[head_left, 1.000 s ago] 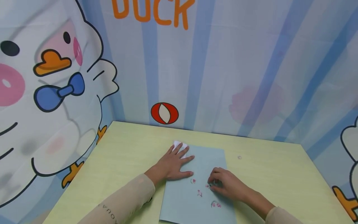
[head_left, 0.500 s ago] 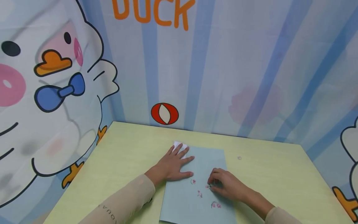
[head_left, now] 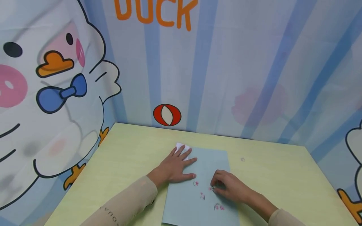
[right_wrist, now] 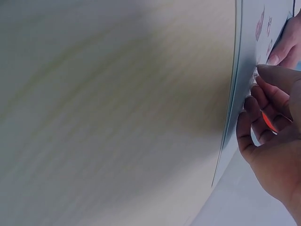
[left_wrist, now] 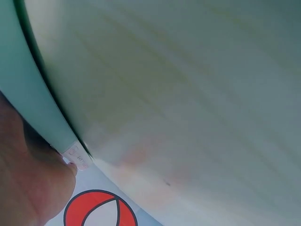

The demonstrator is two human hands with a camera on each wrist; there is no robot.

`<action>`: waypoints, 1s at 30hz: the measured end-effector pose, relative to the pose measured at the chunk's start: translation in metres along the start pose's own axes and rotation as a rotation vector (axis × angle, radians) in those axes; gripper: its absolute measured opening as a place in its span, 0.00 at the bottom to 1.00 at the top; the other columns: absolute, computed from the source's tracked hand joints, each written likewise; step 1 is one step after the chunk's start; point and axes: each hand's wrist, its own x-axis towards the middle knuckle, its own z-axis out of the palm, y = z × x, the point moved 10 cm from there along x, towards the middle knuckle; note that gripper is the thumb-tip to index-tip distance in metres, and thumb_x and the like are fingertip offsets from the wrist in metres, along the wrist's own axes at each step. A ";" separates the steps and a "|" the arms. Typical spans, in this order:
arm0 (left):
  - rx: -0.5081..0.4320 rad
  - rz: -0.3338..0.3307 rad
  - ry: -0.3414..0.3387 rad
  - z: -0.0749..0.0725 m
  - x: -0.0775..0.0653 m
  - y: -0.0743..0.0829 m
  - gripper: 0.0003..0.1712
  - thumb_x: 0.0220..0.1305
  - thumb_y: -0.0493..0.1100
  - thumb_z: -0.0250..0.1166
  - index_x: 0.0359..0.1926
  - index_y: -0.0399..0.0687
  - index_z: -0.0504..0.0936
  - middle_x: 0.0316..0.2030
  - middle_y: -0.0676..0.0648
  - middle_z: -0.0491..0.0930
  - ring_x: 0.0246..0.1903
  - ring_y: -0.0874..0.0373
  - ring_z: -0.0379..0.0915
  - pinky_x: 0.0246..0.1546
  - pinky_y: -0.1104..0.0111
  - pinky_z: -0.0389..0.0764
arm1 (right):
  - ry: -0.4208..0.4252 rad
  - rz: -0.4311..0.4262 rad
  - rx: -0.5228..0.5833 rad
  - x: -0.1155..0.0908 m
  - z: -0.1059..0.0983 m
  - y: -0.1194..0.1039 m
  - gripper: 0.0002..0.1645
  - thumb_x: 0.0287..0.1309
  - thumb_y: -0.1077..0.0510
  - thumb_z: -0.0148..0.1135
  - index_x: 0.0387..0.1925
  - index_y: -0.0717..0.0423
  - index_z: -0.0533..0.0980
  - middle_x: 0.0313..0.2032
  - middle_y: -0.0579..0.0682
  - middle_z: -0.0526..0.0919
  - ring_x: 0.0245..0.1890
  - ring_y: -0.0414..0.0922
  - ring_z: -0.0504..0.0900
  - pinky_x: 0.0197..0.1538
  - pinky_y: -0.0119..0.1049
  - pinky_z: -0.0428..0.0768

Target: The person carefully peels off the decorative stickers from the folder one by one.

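A light blue folder-like sheet (head_left: 181,207) lies on the table, with several small pink-and-dark stickers on its surface, among them a paired one (head_left: 219,207) near the front. My left hand (head_left: 176,166) rests flat with spread fingers on its left side and partly covers a white paper piece (head_left: 181,147) at the upper corner. Toward the sheet's right side, my right hand (head_left: 230,186) has curled fingers, its thumb and index finger pinching a small pink sticker (head_left: 210,188) at the surface. In the right wrist view, the fingertips (right_wrist: 259,68) come right down to the sheet.
The pale yellow table (head_left: 271,179) reaches back to a cloth backdrop (head_left: 175,62) printed with ducks and stripes. A tiny round clear piece (head_left: 242,159) lies on the table right of the sheet.
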 end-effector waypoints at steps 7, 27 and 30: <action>0.004 -0.002 0.001 -0.003 -0.001 -0.001 0.46 0.72 0.80 0.44 0.83 0.69 0.60 0.85 0.48 0.47 0.84 0.42 0.34 0.81 0.43 0.40 | 0.000 -0.013 0.014 0.003 -0.003 -0.003 0.09 0.64 0.60 0.74 0.41 0.45 0.81 0.43 0.37 0.80 0.44 0.36 0.78 0.53 0.40 0.82; 0.004 -0.007 -0.016 0.002 0.000 0.001 0.47 0.71 0.81 0.43 0.84 0.70 0.59 0.85 0.49 0.46 0.84 0.43 0.33 0.81 0.44 0.39 | -0.028 0.021 0.135 0.003 -0.002 0.006 0.09 0.62 0.63 0.74 0.38 0.48 0.81 0.37 0.38 0.79 0.40 0.36 0.78 0.47 0.35 0.81; 0.004 -0.009 -0.016 0.002 0.000 0.001 0.47 0.71 0.81 0.43 0.84 0.71 0.58 0.85 0.49 0.46 0.84 0.43 0.33 0.81 0.44 0.39 | -0.020 0.021 0.170 0.002 -0.002 0.007 0.09 0.63 0.63 0.74 0.37 0.48 0.81 0.37 0.39 0.80 0.40 0.37 0.79 0.47 0.35 0.81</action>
